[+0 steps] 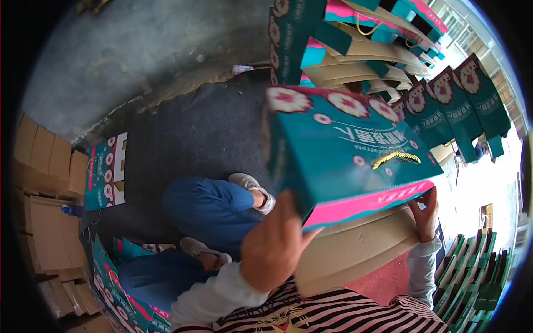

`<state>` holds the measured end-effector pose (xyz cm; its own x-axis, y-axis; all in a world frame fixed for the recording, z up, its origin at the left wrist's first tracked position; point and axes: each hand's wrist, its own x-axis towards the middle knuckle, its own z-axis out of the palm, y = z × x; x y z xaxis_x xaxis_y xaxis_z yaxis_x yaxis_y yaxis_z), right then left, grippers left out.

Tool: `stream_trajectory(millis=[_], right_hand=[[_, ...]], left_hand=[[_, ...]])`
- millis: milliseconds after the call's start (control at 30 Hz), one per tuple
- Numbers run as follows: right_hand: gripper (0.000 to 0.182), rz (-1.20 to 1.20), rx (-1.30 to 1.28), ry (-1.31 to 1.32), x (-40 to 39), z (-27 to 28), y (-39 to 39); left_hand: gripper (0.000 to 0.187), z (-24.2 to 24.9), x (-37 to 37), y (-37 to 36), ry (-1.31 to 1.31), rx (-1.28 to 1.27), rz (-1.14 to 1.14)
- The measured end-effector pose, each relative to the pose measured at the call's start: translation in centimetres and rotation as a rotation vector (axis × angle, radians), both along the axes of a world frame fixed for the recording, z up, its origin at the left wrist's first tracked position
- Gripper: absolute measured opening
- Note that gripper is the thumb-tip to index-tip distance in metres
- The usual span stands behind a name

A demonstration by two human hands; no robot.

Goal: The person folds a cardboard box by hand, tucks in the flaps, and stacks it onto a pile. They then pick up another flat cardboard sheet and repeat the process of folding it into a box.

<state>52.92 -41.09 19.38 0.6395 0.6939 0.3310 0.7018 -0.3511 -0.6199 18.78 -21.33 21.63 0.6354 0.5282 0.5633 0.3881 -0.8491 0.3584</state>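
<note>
In the head view, the teal rectangular cardboard box (355, 150) with a pink band, white-and-maroon flower prints and a twisted gold rope handle (396, 159) is held up just right of the middle of the frame, tilted. The left grip (272, 238), a bare hand blurred at the fingers, is clamped on the box's lower left corner; the right grip (426, 213) is closed at its lower right corner, its fingertips partly hidden. Both holds sit at the lower corners, so if either loosened, the box could roll over or drop. Squeezing hard could dent the card there.

Below the pink band, a plain brown cardboard panel (355, 244) hangs down toward the black-and-pink striped shirt (333, 311); its join is hidden. It might fold the wrong way or crease if pressed against the body.

At the upper right, the box overlaps a stack of teal-and-pink cartons with brown flaps (355, 69) and a row of upright teal flower-printed panels (449, 108); touching or apart cannot be told. A wide swing that way could knock them or snag a flap. Legs in blue trousers (205, 211), left of centre, could be bumped by a dropped box.
</note>
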Motion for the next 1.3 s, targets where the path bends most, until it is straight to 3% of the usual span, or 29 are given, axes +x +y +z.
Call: stream_trajectory(millis=[200,267,400,433,533,567,600,667,767,867,900,967,1067,1100,1200,1300], right_hand=[[0.053,-0.137,-0.114,-0.061,8.6,-6.4,-2.9],[0.056,-0.104,-0.032,-0.068,11.5,-8.7,-2.0],[0.061,-0.139,-0.075,-0.07,18.5,-14.6,-0.6],[0.064,-0.14,-0.071,-0.049,19.9,-16.2,-0.5],[0.061,-0.201,-0.076,-0.027,22.9,-21.4,-0.5],[0.057,-0.351,-0.125,0.03,23.2,-22.4,-0.3],[0.051,-0.277,-0.03,0.084,24.1,-24.1,-0.5],[0.05,-0.236,0.163,0.413,28.6,-29.7,-2.2],[0.051,-0.437,0.15,0.68,28.1,-29.1,-0.9],[0.05,-0.518,0.2,0.34,32.1,-32.5,-2.7],[0.049,-0.456,0.29,0.322,25.8,-26.0,1.3],[0.049,-0.344,0.042,0.041,18.7,-20.1,5.3],[0.074,0.053,-0.222,-0.173,9.6,-18.7,9.2],[0.081,0.04,-0.376,-0.103,7.3,-18.0,10.3],[0.09,-0.078,-0.626,-0.32,4.7,-18.6,11.9],[0.083,-0.012,-0.593,-0.378,5.4,-19.7,11.5]], left_hand=[[0.062,-7.3,10.7,1.2,0.014,-0.137,-0.1],[0.063,-10.9,13.1,1.1,0.01,-0.184,-0.113],[0.068,-18.4,17.7,0.5,0.093,-0.484,-0.166],[0.078,-20.1,18.9,0.6,0.067,-0.629,-0.236],[0.087,-22.7,21.2,0.0,0.042,-0.72,-0.351],[0.093,-23.7,22.1,0.0,0.051,-0.759,-0.44],[0.093,-23.9,22.8,-0.2,0.075,-0.832,-0.438],[0.092,-24.2,24.2,-0.4,0.12,-0.979,-0.439],[0.096,-25.5,26.4,0.3,0.19,-1.108,-0.494],[0.095,-25.5,27.8,0.2,0.271,-1.153,-0.546],[0.094,-25.2,27.8,0.1,0.286,-1.136,-0.561],[0.089,-23.3,27.3,0.5,0.372,-1.09,-0.565],[0.085,-20.7,25.1,0.9,0.639,-1.001,-0.508],[0.079,-20.2,23.8,0.8,0.628,-0.905,-0.497],[0.072,-19.4,19.3,1.1,0.468,-0.894,-0.498],[0.064,-16.2,13.9,2.3,0.361,-0.883,-0.449]])
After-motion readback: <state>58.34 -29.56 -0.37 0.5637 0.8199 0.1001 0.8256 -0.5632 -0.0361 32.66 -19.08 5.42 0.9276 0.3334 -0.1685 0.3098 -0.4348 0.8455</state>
